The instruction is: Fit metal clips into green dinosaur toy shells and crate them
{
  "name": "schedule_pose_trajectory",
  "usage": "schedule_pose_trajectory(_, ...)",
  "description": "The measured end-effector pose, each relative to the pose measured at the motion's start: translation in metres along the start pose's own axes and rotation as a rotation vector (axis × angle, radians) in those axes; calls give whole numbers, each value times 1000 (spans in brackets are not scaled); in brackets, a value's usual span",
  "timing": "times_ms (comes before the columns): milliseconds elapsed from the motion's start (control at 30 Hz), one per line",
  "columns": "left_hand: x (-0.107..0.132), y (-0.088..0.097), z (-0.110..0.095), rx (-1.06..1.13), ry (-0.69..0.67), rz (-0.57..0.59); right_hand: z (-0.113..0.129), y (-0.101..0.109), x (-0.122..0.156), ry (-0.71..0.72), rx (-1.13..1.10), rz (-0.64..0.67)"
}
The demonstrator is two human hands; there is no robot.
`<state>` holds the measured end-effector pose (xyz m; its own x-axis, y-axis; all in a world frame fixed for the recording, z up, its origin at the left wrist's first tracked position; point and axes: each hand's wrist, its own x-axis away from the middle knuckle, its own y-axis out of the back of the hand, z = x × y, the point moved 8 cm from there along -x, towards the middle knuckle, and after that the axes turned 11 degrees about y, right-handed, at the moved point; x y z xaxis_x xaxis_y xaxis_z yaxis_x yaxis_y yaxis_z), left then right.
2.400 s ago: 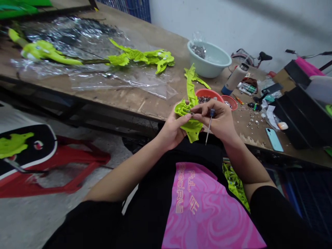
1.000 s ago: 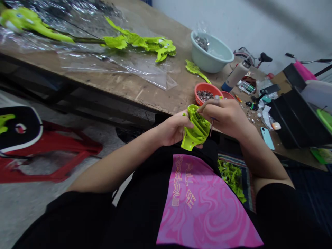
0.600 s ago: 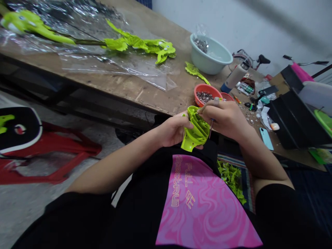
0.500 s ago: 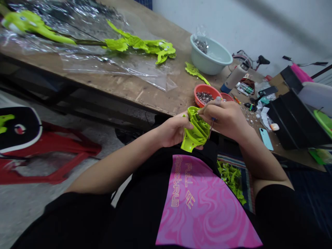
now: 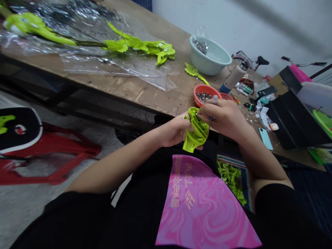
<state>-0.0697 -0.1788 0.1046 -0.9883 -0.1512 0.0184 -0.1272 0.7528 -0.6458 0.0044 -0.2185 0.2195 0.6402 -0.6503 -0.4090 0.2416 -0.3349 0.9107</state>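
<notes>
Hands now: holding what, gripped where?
Left hand: green plastic part, by its left side. Right hand: screwdriver, by the handle, shaft pointing down; whether it also pinches something small can't be told.

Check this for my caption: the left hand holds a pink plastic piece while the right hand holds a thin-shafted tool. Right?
Not quite: the plastic piece is lime green, not pink, as the head view shows. The left hand holds it, and the right hand holds a thin-shafted tool.
</notes>
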Motion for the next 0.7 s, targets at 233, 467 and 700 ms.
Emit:
schedule_pose_trajectory(233, -6, 12, 6, 90, -64, -6, -35, 4, 2, -57, -17, -53)
schedule_pose_trajectory(467, -7, 42, 24, 314, -124, -140, -72, 5, 46, -304, -119, -355)
schedule_pose_trajectory(700, -8, 54, 34, 270, -177, -288, -50, -53, 62, -398, -301, -279)
